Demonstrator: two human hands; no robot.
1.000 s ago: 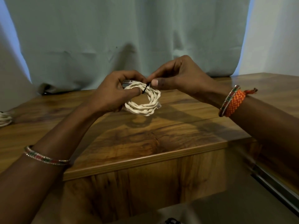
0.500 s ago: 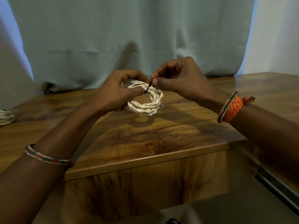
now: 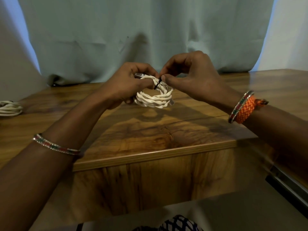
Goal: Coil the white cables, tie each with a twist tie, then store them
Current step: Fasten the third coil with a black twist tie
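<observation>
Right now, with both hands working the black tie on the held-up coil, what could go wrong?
The short black twist tie is pinched only at its tip by the right hand; it could slip free before it is twisted tight.

The coiled white cable is held in the air by the left hand on one side only, so loops on the free side may spring loose over the wooden table.

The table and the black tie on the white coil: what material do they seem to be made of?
Table: looks like wood or a wood-grain laminate, with a smooth semi-gloss finish; dark grain swirls and soft reflections show. Black twist tie: probably thin wire in a plastic or paper coating, since it is thin, dark and matte where it wraps the white cable coil; too small to confirm.
</observation>
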